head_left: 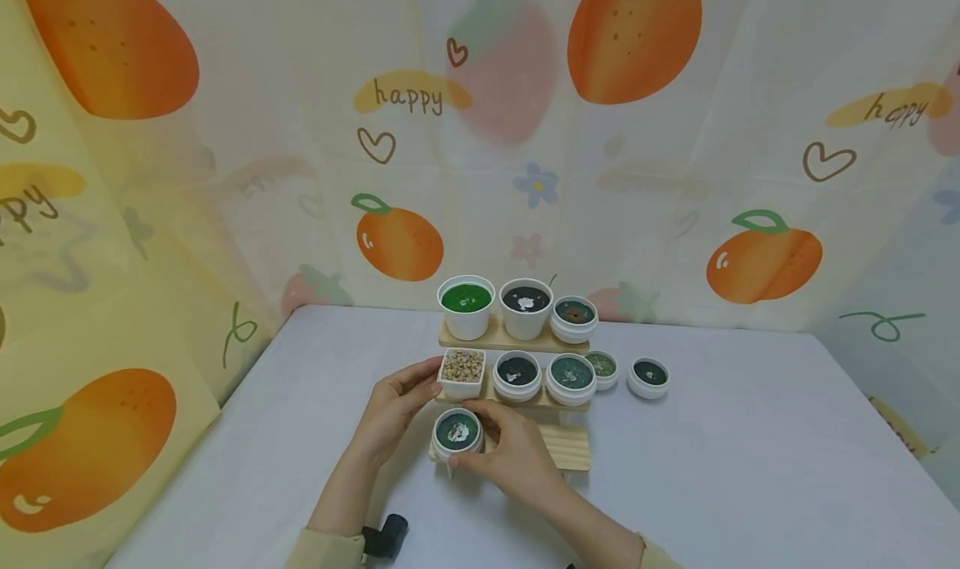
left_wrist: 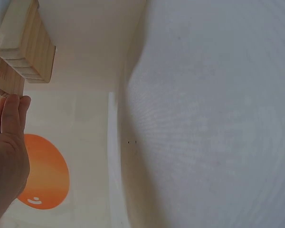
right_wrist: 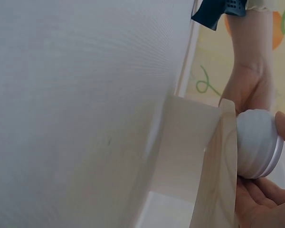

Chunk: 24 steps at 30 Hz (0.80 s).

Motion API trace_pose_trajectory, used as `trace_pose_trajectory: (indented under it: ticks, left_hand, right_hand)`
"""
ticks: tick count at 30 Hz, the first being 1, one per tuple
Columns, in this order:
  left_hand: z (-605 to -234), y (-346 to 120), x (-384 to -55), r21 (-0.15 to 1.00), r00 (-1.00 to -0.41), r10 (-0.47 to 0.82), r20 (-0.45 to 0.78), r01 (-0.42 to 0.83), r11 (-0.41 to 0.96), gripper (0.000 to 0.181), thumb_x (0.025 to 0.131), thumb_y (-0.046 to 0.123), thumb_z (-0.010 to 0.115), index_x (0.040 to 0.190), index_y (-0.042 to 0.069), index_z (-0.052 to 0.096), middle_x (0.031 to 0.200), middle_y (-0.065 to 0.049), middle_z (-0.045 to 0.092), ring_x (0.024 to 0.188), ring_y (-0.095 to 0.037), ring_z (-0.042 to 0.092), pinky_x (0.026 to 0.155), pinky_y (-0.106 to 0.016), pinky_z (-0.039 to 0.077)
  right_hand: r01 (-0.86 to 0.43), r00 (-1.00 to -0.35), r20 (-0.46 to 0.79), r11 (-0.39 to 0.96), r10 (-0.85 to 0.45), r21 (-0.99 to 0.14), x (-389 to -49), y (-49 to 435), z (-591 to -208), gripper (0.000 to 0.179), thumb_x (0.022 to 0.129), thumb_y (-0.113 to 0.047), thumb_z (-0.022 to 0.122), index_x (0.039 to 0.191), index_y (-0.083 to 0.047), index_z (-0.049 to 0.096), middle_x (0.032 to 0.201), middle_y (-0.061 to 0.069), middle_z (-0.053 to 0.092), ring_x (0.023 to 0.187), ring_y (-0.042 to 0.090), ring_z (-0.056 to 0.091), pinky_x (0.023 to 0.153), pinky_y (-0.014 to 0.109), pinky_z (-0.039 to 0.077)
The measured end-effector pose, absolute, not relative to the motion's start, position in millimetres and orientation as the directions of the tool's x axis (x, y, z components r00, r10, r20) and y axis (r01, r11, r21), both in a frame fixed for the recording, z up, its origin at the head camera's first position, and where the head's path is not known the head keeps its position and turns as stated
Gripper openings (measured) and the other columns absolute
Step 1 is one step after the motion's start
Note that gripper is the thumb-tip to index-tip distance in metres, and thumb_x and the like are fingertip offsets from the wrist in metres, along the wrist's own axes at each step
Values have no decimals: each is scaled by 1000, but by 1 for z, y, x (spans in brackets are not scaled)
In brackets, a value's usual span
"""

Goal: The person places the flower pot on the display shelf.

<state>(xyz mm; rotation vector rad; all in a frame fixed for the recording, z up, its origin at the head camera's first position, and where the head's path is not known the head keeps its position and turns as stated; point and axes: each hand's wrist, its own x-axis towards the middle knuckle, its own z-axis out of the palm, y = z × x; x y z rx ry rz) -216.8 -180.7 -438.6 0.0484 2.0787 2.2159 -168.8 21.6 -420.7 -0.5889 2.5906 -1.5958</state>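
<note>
My right hand (head_left: 517,452) grips a round white pot (head_left: 457,431) with dark green, silvery-topped contents between thumb and fingers. This pot sits at the left end of the lowest tier of a wooden stepped stand (head_left: 570,448). In the right wrist view, the pot (right_wrist: 256,145) meets the board, with fingertips around its side. At the left end of the middle tier, my left hand (head_left: 393,406) touches the stand's edge beside a square white cup (head_left: 461,367) of tan chips. The left wrist view shows fairly straight fingers (left_wrist: 12,116) against the board's end.
Dark pot (head_left: 517,373) and teal pot (head_left: 572,376) share the middle tier. Above stand a bright green cup (head_left: 467,302), a dark cup (head_left: 527,304) and a low pot (head_left: 574,317). Two small pots, speckled (head_left: 602,367) and dark (head_left: 649,376), sit right of the stand.
</note>
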Motion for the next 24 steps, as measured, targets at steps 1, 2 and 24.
trace_pose_trajectory:
  ticks: [1, 2, 24]
  left_hand:
    - [-438, -181, -217, 997, -994, 95, -48, -54, -61, 50, 94, 6, 63, 141, -5, 49, 143, -19, 55, 112, 3, 62, 99, -13, 50]
    - [-438, -181, -217, 997, -994, 93, -49, -55, -60, 50, 94, 5, 63, 141, -5, 49, 143, -19, 55, 112, 3, 62, 99, -13, 50]
    - [-438, -181, -217, 997, -995, 83, -49, -54, -53, 50, 93, 6, 63, 140, -4, 50, 143, -19, 55, 111, 3, 63, 99, -14, 50]
  right_hand:
    - [-296, -927, 160, 396, -340, -869, -169, 22, -421, 64, 70, -24, 88, 127, -9, 63, 125, 8, 70, 120, 22, 64, 104, 37, 53]
    - [-296, -926, 161, 394, -341, -870, -169, 22, -421, 64, 70, -23, 88, 127, -9, 63, 125, 8, 69, 120, 22, 64, 104, 37, 53]
    - [-284, -922, 138, 389, -362, -876, -161, 42, -419, 65, 72, -30, 88, 128, -11, 61, 128, 8, 68, 121, 25, 64, 105, 42, 52]
